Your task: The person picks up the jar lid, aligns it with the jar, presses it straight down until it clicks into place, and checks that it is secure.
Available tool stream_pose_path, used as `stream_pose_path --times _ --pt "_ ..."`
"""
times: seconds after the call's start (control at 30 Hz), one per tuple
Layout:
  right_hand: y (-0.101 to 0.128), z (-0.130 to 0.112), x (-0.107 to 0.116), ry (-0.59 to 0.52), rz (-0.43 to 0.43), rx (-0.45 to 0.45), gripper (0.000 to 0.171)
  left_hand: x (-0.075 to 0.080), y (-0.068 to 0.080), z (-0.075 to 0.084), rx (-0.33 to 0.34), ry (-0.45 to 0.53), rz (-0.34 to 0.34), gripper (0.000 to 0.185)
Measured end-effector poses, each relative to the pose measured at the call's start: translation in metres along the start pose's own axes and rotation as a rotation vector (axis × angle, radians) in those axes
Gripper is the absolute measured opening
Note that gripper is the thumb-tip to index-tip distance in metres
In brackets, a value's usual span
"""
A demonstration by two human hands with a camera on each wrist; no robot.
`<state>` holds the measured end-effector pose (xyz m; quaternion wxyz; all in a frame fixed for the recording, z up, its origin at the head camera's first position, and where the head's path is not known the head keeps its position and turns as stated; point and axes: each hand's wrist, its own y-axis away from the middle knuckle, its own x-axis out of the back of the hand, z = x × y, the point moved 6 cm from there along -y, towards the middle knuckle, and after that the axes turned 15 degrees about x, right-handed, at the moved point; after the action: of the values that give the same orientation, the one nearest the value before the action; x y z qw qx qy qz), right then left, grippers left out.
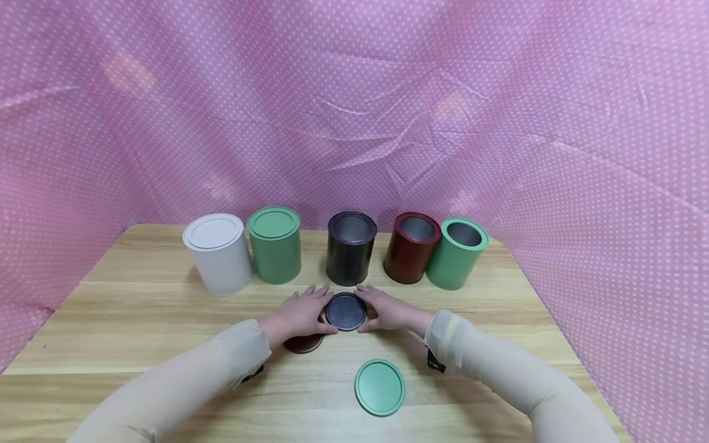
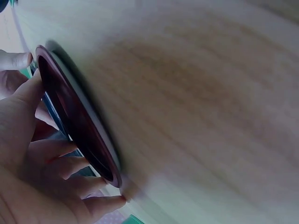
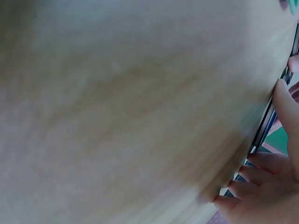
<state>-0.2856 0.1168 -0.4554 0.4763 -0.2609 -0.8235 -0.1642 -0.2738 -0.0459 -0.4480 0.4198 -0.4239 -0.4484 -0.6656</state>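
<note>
Nearest, a green lid [image 1: 380, 387] lies flat on the wooden table [image 1: 138, 320], well apart from both hands. Beyond it, the two hands meet around a dark lid [image 1: 346, 311] that lies flat on the table at its middle. From one side the left hand [image 1: 301, 314] curls its fingers against the lid's rim, and the right hand [image 1: 388, 311] does the same from the other, so the lid is pinched between them. Under the left palm lies a dark red lid [image 1: 303, 343], mostly hidden in the head view; the left wrist view shows this red lid [image 2: 77, 119] just beside the fingers [image 2: 70, 163], with the dark lid's edge behind it. In the right wrist view, the right fingertips [image 3: 243, 184] rest at the thin edge of the dark lid [image 3: 268, 121] where it meets the table.

Farther back stands a row of five tins. Just behind the hands is the black tin [image 1: 351, 248], open. To its left stand a green tin [image 1: 274, 244] and a white tin [image 1: 218, 253], both lidded. To its right a dark red tin [image 1: 411, 247] and another green tin [image 1: 456, 253] stand open, touching each other. Pink dotted cloth [image 1: 498, 111] hangs behind and at both sides.
</note>
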Motion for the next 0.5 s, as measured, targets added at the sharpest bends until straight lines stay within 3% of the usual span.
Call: stream_pose_path --times 0.33,0.5 --pt "0.003 -0.009 0.006 -0.002 0.004 0.009 0.073 0.002 0.005 0.013 0.006 -0.051 0.023 0.081" --pt "0.007 -0.009 0.002 0.019 -0.03 -0.011 0.071 -0.003 0.01 0.018 -0.006 -0.026 0.013 0.08"
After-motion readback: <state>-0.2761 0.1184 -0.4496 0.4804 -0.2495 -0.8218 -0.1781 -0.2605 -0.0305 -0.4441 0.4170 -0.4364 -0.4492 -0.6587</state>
